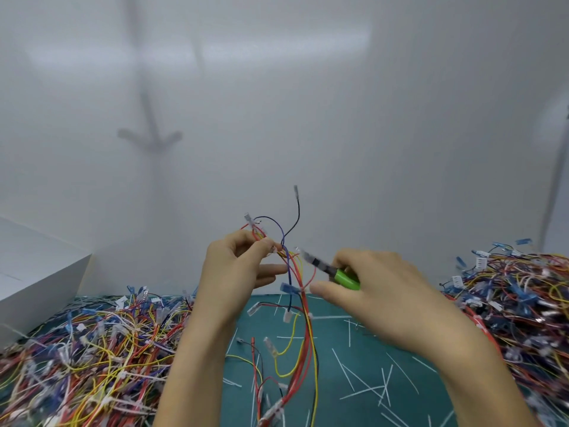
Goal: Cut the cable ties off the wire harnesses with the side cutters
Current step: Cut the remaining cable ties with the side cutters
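Observation:
My left hand (237,266) pinches a wire harness (303,328) of red, yellow, blue and black wires near its top, held up above the green cutting mat (348,352). The wires hang down to the mat, with white and blue connectors on their ends. My right hand (375,291) grips the side cutters (331,271) by their green handles. The dark jaws point left at the wires just right of my left fingertips and look blurred. I cannot tell whether the jaws touch a cable tie.
A big tangle of wire harnesses (89,355) covers the left of the mat, and another heap (523,306) rises at the right. Several cut white cable ties (366,386) lie scattered on the mat. A white box (34,272) stands at the far left against the white wall.

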